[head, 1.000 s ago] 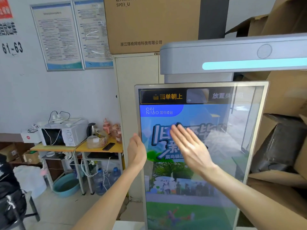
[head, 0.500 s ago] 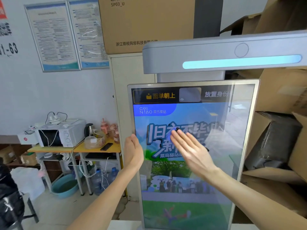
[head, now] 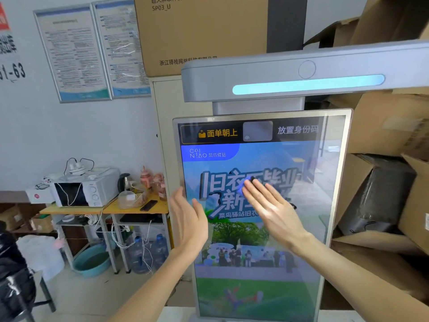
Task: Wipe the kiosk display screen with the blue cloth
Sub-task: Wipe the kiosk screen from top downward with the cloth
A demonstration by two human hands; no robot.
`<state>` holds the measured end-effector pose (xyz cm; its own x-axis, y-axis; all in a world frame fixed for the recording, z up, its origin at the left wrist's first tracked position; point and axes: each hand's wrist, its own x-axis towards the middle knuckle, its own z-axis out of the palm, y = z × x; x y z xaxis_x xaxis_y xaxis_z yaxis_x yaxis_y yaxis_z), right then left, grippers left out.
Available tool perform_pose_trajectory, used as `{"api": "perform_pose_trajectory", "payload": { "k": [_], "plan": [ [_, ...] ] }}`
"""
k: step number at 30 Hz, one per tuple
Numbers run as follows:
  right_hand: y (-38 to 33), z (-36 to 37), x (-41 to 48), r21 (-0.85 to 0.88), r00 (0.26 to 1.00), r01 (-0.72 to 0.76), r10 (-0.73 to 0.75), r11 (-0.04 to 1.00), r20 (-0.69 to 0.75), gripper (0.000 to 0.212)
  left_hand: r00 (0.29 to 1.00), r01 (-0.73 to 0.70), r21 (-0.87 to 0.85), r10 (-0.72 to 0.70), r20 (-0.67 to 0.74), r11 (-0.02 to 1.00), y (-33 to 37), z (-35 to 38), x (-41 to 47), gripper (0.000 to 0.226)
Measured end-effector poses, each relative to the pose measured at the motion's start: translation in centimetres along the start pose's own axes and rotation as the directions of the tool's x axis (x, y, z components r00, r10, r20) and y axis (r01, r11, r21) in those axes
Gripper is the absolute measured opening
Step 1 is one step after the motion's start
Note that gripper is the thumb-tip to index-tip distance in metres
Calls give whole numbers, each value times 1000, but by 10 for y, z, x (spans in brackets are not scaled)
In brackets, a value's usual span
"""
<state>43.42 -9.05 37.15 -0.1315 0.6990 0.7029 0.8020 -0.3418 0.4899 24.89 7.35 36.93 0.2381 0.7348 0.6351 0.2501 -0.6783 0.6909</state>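
Note:
The tall kiosk display screen [head: 262, 263] stands upright before me, lit with a colourful advert. My right hand [head: 271, 208] lies flat with straight fingers against the middle of the screen, pressing the blue cloth [head: 244, 185] onto the glass. Only a small blue edge of the cloth shows past my fingertips; the rest is hidden under the palm. My left hand [head: 189, 217] is at the screen's left frame edge, fingers straight, thumb over the front; whether it touches the frame I cannot tell.
A grey kiosk head with a cyan light bar [head: 306, 83] overhangs the screen. Cardboard boxes [head: 383, 126] crowd the right side. To the left, a yellow table [head: 111, 209] carries a microwave [head: 86, 192], with water bottles and a basin [head: 91, 262] beneath.
My right hand with the cloth has slid slightly left and down across the screen's middle. The left hand has stayed at the frame edge. My view shifted a little to the right.

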Motion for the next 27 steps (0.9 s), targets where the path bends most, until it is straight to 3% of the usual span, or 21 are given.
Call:
{"api": "perform_pose_trajectory", "payload": {
  "k": [5, 9, 13, 20, 27],
  "plan": [
    [13, -7, 21, 11, 984, -167, 168, 986, -62, 74, 952, -305, 309, 284, 111, 901, 15, 10, -20, 48],
    [7, 1, 5, 3, 996, -71, 71, 997, -47, 79, 894, -432, 348, 345, 285, 832, 23, 22, -33, 54],
    [11, 2, -19, 2, 1000, 27, -27, 1000, -5, 81, 879, -424, 291, 312, 361, 858, 21, 28, -38, 62],
    [32, -8, 3, 64, 977, -195, 199, 979, -71, 98, 888, -399, 307, 282, 362, 864, 30, 38, -48, 74],
    [24, 6, -38, -16, 998, 51, -50, 999, 24, 77, 890, -374, 296, 250, 381, 879, 34, 42, -51, 75]
  ]
}}
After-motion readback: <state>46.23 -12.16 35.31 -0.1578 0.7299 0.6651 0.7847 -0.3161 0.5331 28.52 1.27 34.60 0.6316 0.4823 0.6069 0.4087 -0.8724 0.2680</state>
